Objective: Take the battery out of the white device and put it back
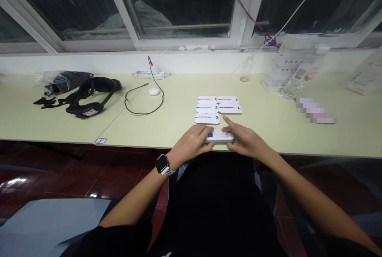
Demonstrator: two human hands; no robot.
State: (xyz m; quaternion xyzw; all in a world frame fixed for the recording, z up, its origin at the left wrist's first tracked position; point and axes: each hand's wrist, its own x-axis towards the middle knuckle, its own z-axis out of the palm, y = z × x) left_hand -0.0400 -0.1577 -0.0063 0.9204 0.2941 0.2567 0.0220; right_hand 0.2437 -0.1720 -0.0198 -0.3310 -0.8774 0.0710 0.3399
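Observation:
At the table's front edge, a small white slab with rounded corners [220, 136] lies between my hands. It has a blue patch and fine print on its upper face; its exact kind does not show. My left hand [193, 139], with a watch on the wrist, grips its left end between thumb and fingers. The other end is pinched by my right hand [243, 139], whose index finger points up and away. Just beyond, several similar white slabs [207, 118] lie in two columns, each with a black line and a dark mark.
On the left are a black headset [83, 106] and a plastic bag [67, 80]. A black cable [143, 113] loops around a white oval object [154, 92] near a power strip [151, 74]. To the right stand stacked white boxes [273, 74] and a clear bottle [291, 88].

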